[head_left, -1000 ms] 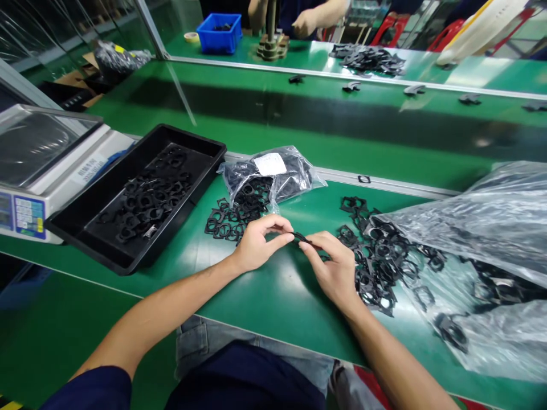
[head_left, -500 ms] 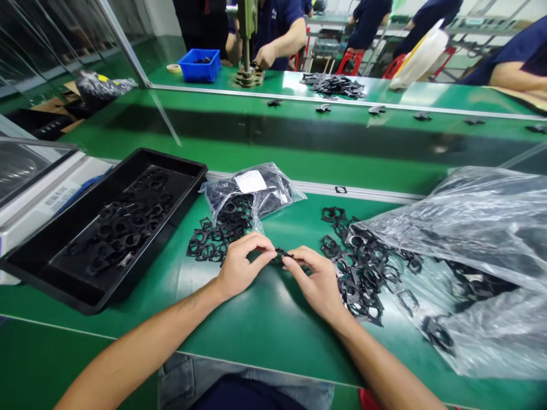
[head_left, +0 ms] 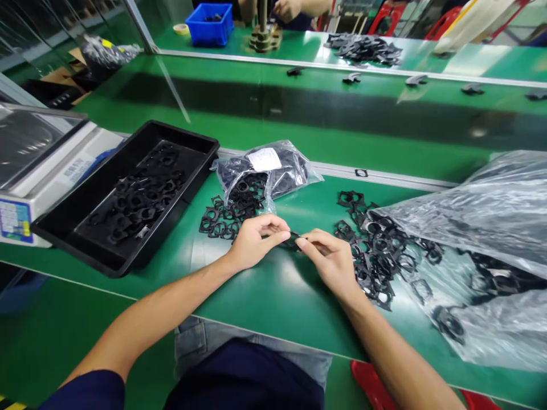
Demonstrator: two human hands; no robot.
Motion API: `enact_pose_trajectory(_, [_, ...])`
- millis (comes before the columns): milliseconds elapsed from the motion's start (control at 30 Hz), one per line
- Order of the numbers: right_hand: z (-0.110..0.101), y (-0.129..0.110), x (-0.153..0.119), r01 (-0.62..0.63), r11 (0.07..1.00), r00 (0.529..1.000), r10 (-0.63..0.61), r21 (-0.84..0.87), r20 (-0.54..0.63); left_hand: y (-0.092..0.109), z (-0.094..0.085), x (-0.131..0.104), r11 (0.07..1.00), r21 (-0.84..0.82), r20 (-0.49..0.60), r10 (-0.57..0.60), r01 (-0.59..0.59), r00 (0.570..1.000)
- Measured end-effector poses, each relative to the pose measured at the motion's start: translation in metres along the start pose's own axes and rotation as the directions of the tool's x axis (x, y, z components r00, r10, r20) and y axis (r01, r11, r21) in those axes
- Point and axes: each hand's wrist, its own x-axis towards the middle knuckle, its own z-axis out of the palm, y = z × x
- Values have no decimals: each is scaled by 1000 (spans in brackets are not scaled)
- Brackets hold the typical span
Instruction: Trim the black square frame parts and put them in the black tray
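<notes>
My left hand (head_left: 256, 242) and my right hand (head_left: 331, 259) meet over the green table, each pinching one end of a thin black part (head_left: 294, 235). The part is seen nearly edge-on, partly covered by my fingertips. Behind my left hand lies a loose pile of black ring-shaped parts (head_left: 220, 219), spilling from a clear plastic bag (head_left: 288, 165) with a white label. A larger pile of black frames (head_left: 376, 250) lies beside my right hand, reaching under a big clear plastic sheet or bag (head_left: 491, 210).
A black tray (head_left: 141, 259) holding black parts stands at the left, beside a scale (head_left: 15, 219). One black frame (head_left: 361, 172) rests on the metal rail. Beyond are curved parts (head_left: 351, 78), a blue bin (head_left: 209, 25) and another person's hand (head_left: 287, 8).
The camera view has tilted down, so the table items sit higher and more of my lap shows. Both hands still hold the black part between them.
</notes>
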Motion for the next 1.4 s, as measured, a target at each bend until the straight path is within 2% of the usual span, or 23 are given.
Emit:
enact_pose_trajectory(67, [-1, 0, 3, -128, 979, 992, 129, 156, 7, -1, 1, -1, 996, 59, 24, 69, -70, 997])
enact_pose_trajectory(133, [-2, -1, 5, -229, 931, 973, 225, 284, 48, -1, 1, -3, 969, 159, 58, 181, -188, 982])
enact_pose_trajectory(233, [-2, -1, 8, -334, 855, 942, 298, 398, 152, 0, 1, -5, 869, 312, 110, 368, -384, 923])
enact_pose_trajectory(300, [-1, 0, 8, -352, 844, 936, 304, 405, 179, 1, 0, -5, 812, 373, 107, 444, -450, 890])
enact_pose_trajectory(367, [1, 2, 7, -304, 888, 952, 271, 346, 141, 3, -1, -5, 795, 399, 80, 465, -456, 882])
enact_pose_trajectory(500, [2, 4, 2, -56, 990, 996, 64, 129, -62, 5, -3, -1, 841, 383, 19, 406, -382, 914])
enact_pose_trajectory(633, [2, 1, -1, 157, 987, 987, -158, -16, -39, 4, -2, 0, 875, 363, -12, 348, -320, 938])
enact_pose_trajectory(800, [2, 0, -3, 212, 971, 974, -220, -110, -63, 4, -1, -1, 898, 322, 14, 311, -299, 950])
enact_pose_trajectory(967, [-1, -1, -2, 292, 941, 952, -303, -173, -36, 4, -2, -1, 889, 296, 29, 356, -348, 934])
enact_pose_trajectory(1067, [0, 0, -1, 261, 957, 962, -268, -128, -43, 2, -1, -1, 918, 255, 19, 309, -304, 951])
enact_pose_trajectory(1200, [3, 3, 1, 58, 998, 996, -57, 21, -66, -2, 0, 1, 991, 102, -24, 89, -86, 996])
enact_pose_trajectory(1300, [2, 5, 4, -49, 989, 998, 53, 139, -25, -4, -1, 3, 1000, 21, -17, -22, 23, 1000])
enact_pose_trajectory(1400, [1, 6, 6, -100, 967, 994, 105, 235, -6, -4, -2, 4, 998, -11, 0, -54, 54, 999])
